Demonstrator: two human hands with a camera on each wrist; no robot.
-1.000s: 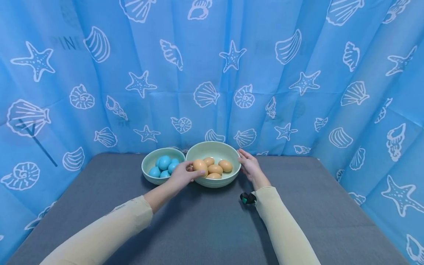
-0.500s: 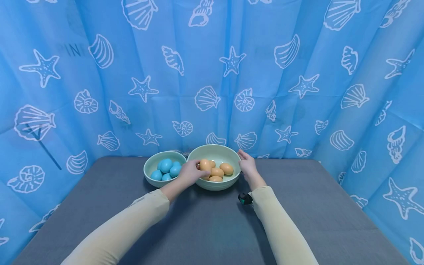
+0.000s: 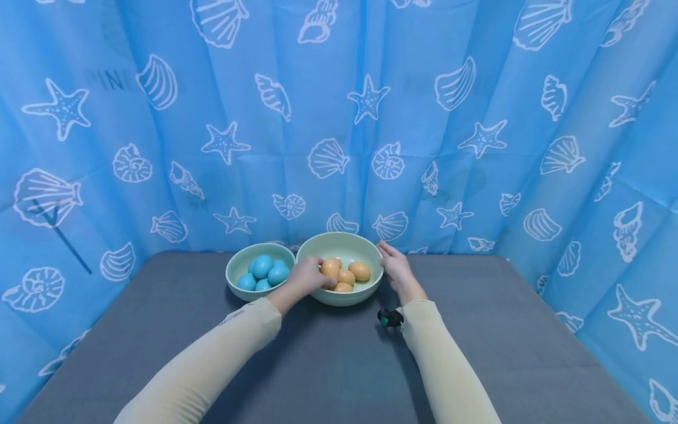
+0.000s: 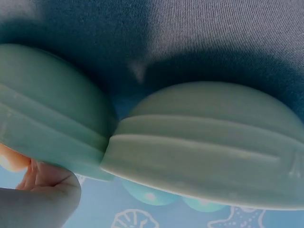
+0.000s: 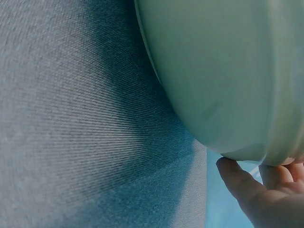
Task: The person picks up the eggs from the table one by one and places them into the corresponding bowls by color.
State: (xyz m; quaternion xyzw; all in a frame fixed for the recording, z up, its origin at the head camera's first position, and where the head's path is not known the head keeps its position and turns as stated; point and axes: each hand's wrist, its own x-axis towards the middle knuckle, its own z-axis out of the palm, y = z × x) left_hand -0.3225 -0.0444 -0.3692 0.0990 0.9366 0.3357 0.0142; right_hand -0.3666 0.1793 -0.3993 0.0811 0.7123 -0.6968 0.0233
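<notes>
My left hand reaches over the left rim of the larger pale green bowl, pinching an orange-brown egg between thumb and fingers. Several like it lie in this bowl, one brown egg apart at the right. At the right side, my right hand holds the bowl by its rim, fingers along the outer wall; the right wrist view shows fingertips against that wall. Left of it, the smaller green bowl contains several blue eggs. My left hand and wrist partly cover its right side.
Both bowls stand side by side near the back of a grey cloth-covered table. A blue curtain with white shells and starfish hangs behind and around it. A small black object with a green patch is at my right cuff.
My left hand has moved right and farther into the larger bowl, with the brown egg still pinched. My right hand stays at the bowl's right rim. The head view has shifted slightly.
</notes>
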